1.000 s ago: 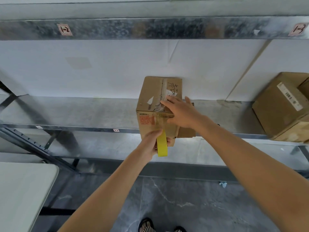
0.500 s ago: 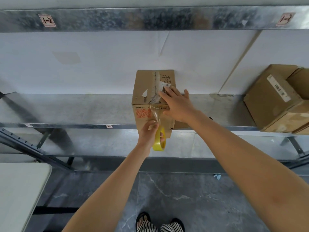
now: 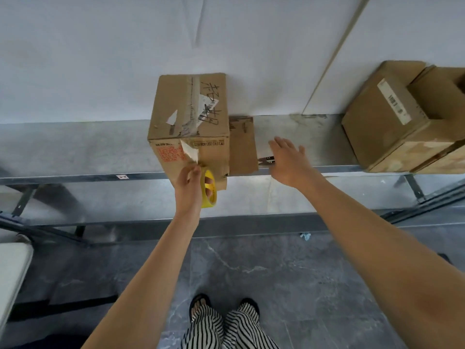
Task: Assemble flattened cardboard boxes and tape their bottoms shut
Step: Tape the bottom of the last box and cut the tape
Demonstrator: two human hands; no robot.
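An assembled cardboard box (image 3: 173, 104) stands on the metal shelf (image 3: 75, 147), its upper face crossed by clear tape and black handwriting. My left hand (image 3: 190, 187) grips a yellow tape roll (image 3: 210, 191) at the box's front face, and a strip of clear tape (image 3: 190, 151) runs from the roll up to the box's top edge. My right hand (image 3: 289, 159) hovers open, fingers spread, over the shelf to the right of the box, above a small dark tool (image 3: 266, 160) that I cannot identify. A loose flap (image 3: 242, 147) lies beside the box.
Two more cardboard boxes (image 3: 402, 117) sit at the shelf's right end. A white wall rises behind the shelf. A white table corner (image 3: 12, 268) juts in at lower left. My feet stand on grey marble floor (image 3: 276, 285), with a lower shelf level in front.
My right hand has left the top of the box and moved right over the shelf. The left hand keeps the tape roll at the box front. The view has tilted down.
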